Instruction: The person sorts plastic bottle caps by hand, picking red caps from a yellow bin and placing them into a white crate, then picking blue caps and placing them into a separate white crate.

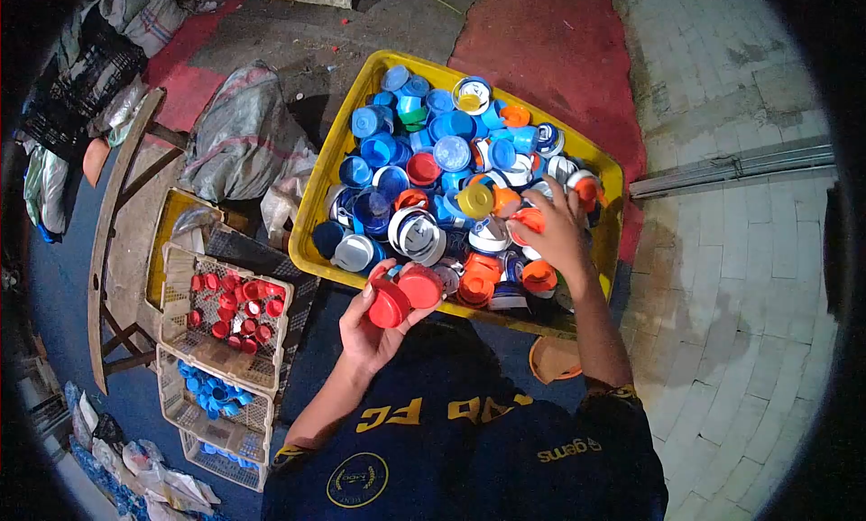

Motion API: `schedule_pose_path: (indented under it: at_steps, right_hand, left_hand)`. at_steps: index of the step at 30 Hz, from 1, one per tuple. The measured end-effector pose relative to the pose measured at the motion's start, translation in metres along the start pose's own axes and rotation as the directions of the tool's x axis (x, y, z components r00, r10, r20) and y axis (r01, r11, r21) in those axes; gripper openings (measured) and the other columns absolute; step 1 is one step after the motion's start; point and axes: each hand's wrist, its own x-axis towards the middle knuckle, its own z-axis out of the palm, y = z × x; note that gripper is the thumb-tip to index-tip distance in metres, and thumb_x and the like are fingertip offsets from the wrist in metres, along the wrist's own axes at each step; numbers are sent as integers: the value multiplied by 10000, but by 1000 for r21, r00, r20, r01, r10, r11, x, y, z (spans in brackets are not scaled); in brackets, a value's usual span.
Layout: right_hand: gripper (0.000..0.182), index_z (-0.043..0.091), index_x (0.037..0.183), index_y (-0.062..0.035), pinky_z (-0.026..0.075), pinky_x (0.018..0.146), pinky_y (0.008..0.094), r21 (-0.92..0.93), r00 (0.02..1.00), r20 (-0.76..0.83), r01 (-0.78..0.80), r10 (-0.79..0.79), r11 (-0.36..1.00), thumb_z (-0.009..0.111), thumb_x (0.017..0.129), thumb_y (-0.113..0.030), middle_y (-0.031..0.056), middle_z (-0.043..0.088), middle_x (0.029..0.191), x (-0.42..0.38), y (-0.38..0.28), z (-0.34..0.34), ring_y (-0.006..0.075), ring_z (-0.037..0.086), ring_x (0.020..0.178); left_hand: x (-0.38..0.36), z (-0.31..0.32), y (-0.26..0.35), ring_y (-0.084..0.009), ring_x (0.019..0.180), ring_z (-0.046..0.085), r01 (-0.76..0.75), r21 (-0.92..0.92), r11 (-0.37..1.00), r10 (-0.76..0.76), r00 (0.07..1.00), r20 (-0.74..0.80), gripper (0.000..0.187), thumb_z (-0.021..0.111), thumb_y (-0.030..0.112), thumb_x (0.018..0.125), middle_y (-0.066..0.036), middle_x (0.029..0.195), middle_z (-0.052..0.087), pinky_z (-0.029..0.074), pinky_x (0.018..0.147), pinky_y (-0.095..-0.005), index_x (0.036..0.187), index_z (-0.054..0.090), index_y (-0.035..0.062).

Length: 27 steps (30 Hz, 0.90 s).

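Observation:
A yellow tray (314, 216) is filled with blue, white, orange and red plastic caps. At its near edge my left hand (372, 327) holds red caps (420, 287), two of them plainly visible. My right hand (561, 237) reaches over the right part of the tray, its fingers closed around an orange-red cap (527, 224). A yellow cap (475, 200) lies among the others just left of those fingers.
Stacked crates at the left hold red caps (236, 306) and blue caps (215, 391). Behind them lie a grey sack (245, 133) and a wooden frame (110, 241). An orange-rimmed container (554, 359) sits beneath the tray's near edge. Tiled floor (722, 277) extends at right.

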Motion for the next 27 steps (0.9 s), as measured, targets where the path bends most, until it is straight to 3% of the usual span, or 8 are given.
schedule_pose_path:
  at_steps: [7, 8, 13, 16, 22, 25, 26, 27]
  right_hand:
    - [471, 672, 1260, -144, 284, 1099, 605, 3, 971, -240, 6, -5, 1000, 743, 879, -410, 110, 450, 1518, 20, -29, -6, 383, 368, 1376]
    - [377, 693, 1212, -152, 293, 1055, 591, 57, 932, -351, 118, -91, 991, 725, 888, -342, 74, 536, 1418, 32, -38, -1, 351, 411, 1329]
    - [288, 724, 1108, -133, 345, 980, 525, 52, 930, -216, 315, -297, 948, 721, 827, -194, 74, 593, 1234, 72, -104, 35, 307, 473, 1220]
    - [264, 748, 1080, -78, 309, 1002, 542, -88, 957, -80, 272, -279, 958, 643, 839, -98, 104, 560, 1291, 86, -117, 68, 301, 428, 1258]
    - [184, 725, 1008, -89, 338, 989, 515, 77, 939, -293, 209, -178, 975, 731, 842, -168, 88, 566, 1246, 71, -120, 55, 303, 436, 1238]
    - [192, 672, 980, -69, 392, 973, 461, 399, 931, -354, 239, -91, 885, 750, 829, -159, 93, 593, 1171, 47, -115, 40, 333, 514, 1131]
    - [199, 628, 1015, -53, 441, 940, 382, 485, 901, -419, 330, -117, 810, 731, 880, -155, 75, 613, 1108, 39, -108, 42, 268, 583, 1062]
    - [179, 620, 1023, -47, 450, 954, 377, 726, 959, -280, 233, -30, 647, 711, 899, -140, 81, 611, 1108, 26, -107, 36, 250, 592, 1062]
  left_hand:
    - [1, 4, 2, -373, 1354, 501, -21, 27, 999, 22, 1000, -22, 590, 678, 383, 897, -168, 1425, 531, 417, 1113, -635, 1386, 488, 112]
    - [1, 5, 1, -375, 1352, 503, -27, 26, 999, 27, 999, -23, 586, 677, 381, 900, -170, 1425, 532, 415, 1113, -636, 1385, 491, 108]
    - [4, 12, -1, -383, 1344, 510, -88, 3, 996, 88, 995, -36, 562, 660, 378, 923, -174, 1417, 544, 408, 1116, -641, 1376, 508, 83]
    - [6, 12, 1, -404, 1361, 489, -134, -26, 991, 134, 991, -6, 539, 617, 354, 955, -199, 1428, 525, 403, 1125, -629, 1392, 485, 68]
    - [1, 11, 4, -350, 1355, 503, -228, 40, 973, 230, 972, -50, 522, 610, 382, 956, -122, 1409, 556, 401, 1114, -654, 1364, 536, 65]
    - [3, 13, 4, -347, 1352, 506, -241, 48, 969, 243, 969, -46, 519, 619, 383, 950, -122, 1404, 558, 403, 1119, -643, 1353, 540, 66]
    - [4, 16, 4, -343, 1349, 509, -232, 49, 971, 234, 972, -33, 513, 622, 386, 948, -120, 1396, 564, 408, 1121, -630, 1344, 544, 70]
    - [7, 15, 3, -358, 1352, 505, -232, 20, 972, 233, 972, -16, 515, 613, 380, 954, -139, 1403, 559, 398, 1126, -634, 1355, 532, 68]
